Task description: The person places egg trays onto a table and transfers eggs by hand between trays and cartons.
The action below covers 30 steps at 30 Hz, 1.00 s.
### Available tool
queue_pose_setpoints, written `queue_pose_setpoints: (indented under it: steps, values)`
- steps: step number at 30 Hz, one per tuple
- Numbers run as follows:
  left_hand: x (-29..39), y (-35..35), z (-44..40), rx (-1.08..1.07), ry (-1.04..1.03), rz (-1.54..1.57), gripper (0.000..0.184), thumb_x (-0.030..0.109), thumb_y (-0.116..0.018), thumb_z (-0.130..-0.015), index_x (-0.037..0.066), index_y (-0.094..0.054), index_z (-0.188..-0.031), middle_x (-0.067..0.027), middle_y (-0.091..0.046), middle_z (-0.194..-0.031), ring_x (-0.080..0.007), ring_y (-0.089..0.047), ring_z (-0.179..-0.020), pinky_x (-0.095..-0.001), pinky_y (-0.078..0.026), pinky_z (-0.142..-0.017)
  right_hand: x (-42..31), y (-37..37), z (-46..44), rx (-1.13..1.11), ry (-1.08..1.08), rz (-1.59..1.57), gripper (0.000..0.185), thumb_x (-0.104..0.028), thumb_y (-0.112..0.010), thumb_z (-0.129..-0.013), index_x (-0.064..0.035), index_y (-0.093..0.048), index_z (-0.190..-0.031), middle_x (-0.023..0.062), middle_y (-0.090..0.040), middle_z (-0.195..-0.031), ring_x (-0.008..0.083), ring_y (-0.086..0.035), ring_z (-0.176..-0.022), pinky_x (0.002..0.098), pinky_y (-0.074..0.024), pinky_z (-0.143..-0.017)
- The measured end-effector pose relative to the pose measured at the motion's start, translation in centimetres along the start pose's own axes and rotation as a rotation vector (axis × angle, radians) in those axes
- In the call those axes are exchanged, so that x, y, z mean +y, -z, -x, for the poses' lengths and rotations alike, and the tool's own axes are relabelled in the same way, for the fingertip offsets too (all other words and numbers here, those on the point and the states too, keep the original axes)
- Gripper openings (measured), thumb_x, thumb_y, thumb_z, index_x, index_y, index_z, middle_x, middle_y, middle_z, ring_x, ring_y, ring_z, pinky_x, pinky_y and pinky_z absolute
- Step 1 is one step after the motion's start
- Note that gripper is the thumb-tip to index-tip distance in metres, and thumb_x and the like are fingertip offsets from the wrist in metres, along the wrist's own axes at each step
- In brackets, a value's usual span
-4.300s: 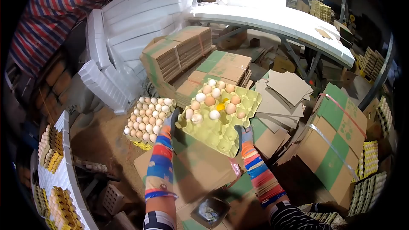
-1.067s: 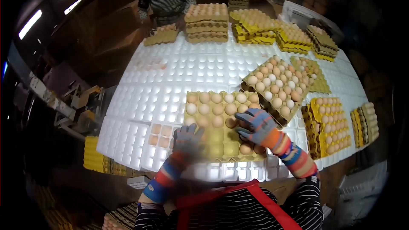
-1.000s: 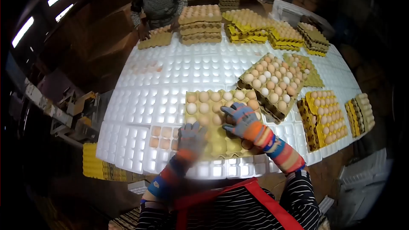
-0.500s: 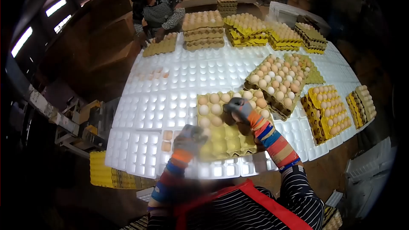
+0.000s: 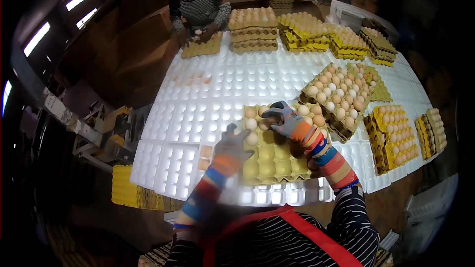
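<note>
My right hand [image 5: 284, 119], in a grey and orange glove, reaches over the yellow-green egg tray [image 5: 269, 163] with its fingers curled round an egg [image 5: 265, 124]. The palm side is hidden. More eggs, such as a white egg [image 5: 251, 124], sit in the tray's far rows, while its near cups hold none. My left hand [image 5: 230, 149], gloved alike and slightly blurred, hovers by the tray's left edge with fingers apart and nothing visible in them. Beside it, two brown eggs [image 5: 203, 163] lie in a white foam tray [image 5: 170, 168].
White foam trays cover the table. A full egg tray [image 5: 339, 91] overlaps the near one at right. Yellow stacked egg trays [image 5: 393, 138] stand further right, and stacked egg trays [image 5: 253, 29] line the back. Across the table, a person [image 5: 200, 7] holds an egg over a tray.
My view has shifted, moving the scene rightward. My left hand has gone from closed to spread fingers. One egg fewer shows in the tray's third row. The other person now holds up an egg.
</note>
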<state>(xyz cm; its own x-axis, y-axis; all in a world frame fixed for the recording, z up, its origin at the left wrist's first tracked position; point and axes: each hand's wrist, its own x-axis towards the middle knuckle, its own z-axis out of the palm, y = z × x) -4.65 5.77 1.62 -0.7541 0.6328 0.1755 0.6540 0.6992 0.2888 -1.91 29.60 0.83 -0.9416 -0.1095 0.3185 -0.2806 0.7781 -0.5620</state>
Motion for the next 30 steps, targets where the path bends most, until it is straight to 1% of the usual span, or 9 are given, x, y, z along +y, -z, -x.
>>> queue_pose_setpoints:
  steps: [2, 4, 6, 10, 14, 18, 22, 27, 30]
  values:
    - [0.4, -1.6, -2.5, -0.252, 0.084, -0.075, 0.055, 0.035, -0.071, -0.066, 0.023, -0.055, -0.117, -0.0105, -0.045, -0.122, -0.0302, -0.05, -0.102, -0.0373, -0.048, -0.084, -4.9, 0.5, -1.8, -0.201, -0.282, 0.571, 0.044, -0.027, -0.071, -0.066, -0.0241, -0.06, -0.109, 0.0123, -0.048, -0.115, 0.0308, -0.056, -0.097, 0.04, -0.049, -0.078]
    - [-0.9, -3.4, -3.0, -0.178, 0.011, -0.078, 0.053, 0.036, -0.07, -0.067, 0.022, -0.054, -0.116, -0.0101, -0.046, -0.121, -0.0289, -0.049, -0.107, -0.0378, -0.047, -0.085, -4.1, -1.4, -2.7, -0.276, -0.276, 0.709, 0.044, -0.026, -0.072, -0.065, -0.0229, -0.06, -0.107, 0.0117, -0.049, -0.113, 0.0331, -0.054, -0.098, 0.038, -0.0489, -0.079]
    - [-0.3, -0.8, -2.6, -0.183, 0.056, -0.037, 0.052, 0.038, -0.072, -0.068, 0.02, -0.056, -0.114, -0.0093, -0.048, -0.118, -0.0272, -0.049, -0.109, -0.0384, -0.047, -0.086, -3.1, -2.2, -2.9, -0.237, -0.261, 0.689, 0.045, -0.025, -0.072, -0.063, -0.0221, -0.061, -0.107, 0.0113, -0.049, -0.112, 0.0327, -0.053, -0.099, 0.038, -0.0492, -0.078]
    - [-6.6, 0.7, 1.5, -0.014, 0.269, 0.737, 0.047, 0.017, -0.081, -0.068, 0.009, -0.061, -0.11, -0.0058, -0.053, -0.106, -0.0189, -0.06, -0.092, -0.0301, -0.052, -0.078, -2.2, -1.1, -1.4, -0.003, -0.274, 0.371, 0.051, -0.03, -0.078, -0.057, -0.016, -0.061, -0.103, 0.0111, -0.052, -0.105, 0.0311, -0.056, -0.089, 0.0398, -0.048, -0.073]
    - [-20.0, 0.6, 7.6, 0.226, 0.469, 0.479, 0.051, 0.033, -0.08, -0.066, 0.007, -0.063, -0.107, -0.01, -0.057, -0.109, -0.0238, -0.06, -0.095, -0.0331, -0.051, -0.079, -9.1, -2.3, -0.5, 0.44, -0.202, 0.128, 0.038, -0.019, -0.078, -0.061, -0.0063, -0.062, -0.093, 0.0128, -0.055, -0.101, 0.0314, -0.057, -0.089, 0.0393, -0.0479, -0.072]
    - [-27.4, 0.1, 8.7, 0.085, 0.439, 0.076, 0.048, 0.035, -0.078, -0.065, 0.012, -0.064, -0.104, -0.0095, -0.055, -0.106, -0.0267, -0.059, -0.092, -0.0362, -0.052, -0.076, -18.3, -12.6, -3.5, 0.019, -0.283, -0.028, 0.045, -0.033, -0.077, -0.063, -0.0135, -0.064, -0.101, 0.0145, -0.051, -0.113, 0.0331, -0.058, -0.092, 0.0399, -0.05, -0.078]
    - [-28.7, -2.7, 7.8, -0.176, 0.256, -0.039, 0.044, 0.031, -0.066, -0.071, 0.019, -0.061, -0.112, -0.0122, -0.052, -0.111, -0.0305, -0.051, -0.104, -0.0412, -0.046, -0.086, -18.2, -25.0, -8.4, -0.281, -0.429, 0.281, 0.052, -0.033, -0.073, -0.07, -0.0156, -0.056, -0.116, 0.0172, -0.048, -0.119, 0.0341, -0.056, -0.098, 0.0406, -0.0495, -0.077]
    - [-29.3, -1.1, 4.4, -0.136, 0.191, 0.099, 0.046, 0.029, -0.057, -0.077, 0.018, -0.054, -0.121, -0.0123, -0.052, -0.117, -0.0335, -0.052, -0.105, -0.0415, -0.045, -0.089, -15.9, -29.0, -10.1, 0.007, -0.513, 0.245, 0.046, -0.032, -0.063, -0.075, -0.0178, -0.053, -0.118, 0.0122, -0.049, -0.114, 0.0311, -0.056, -0.098, 0.0409, -0.0502, -0.077]
    - [-30.2, -4.1, 0.9, -0.068, 0.111, 0.19, 0.046, 0.031, -0.061, -0.079, 0.019, -0.052, -0.123, -0.0114, -0.055, -0.115, -0.0277, -0.054, -0.108, -0.037, -0.048, -0.087, -16.5, -27.7, -13.9, -0.172, -0.552, 0.341, 0.048, -0.03, -0.062, -0.076, -0.019, -0.052, -0.121, 0.0131, -0.05, -0.112, 0.0317, -0.057, -0.097, 0.0397, -0.0501, -0.077]
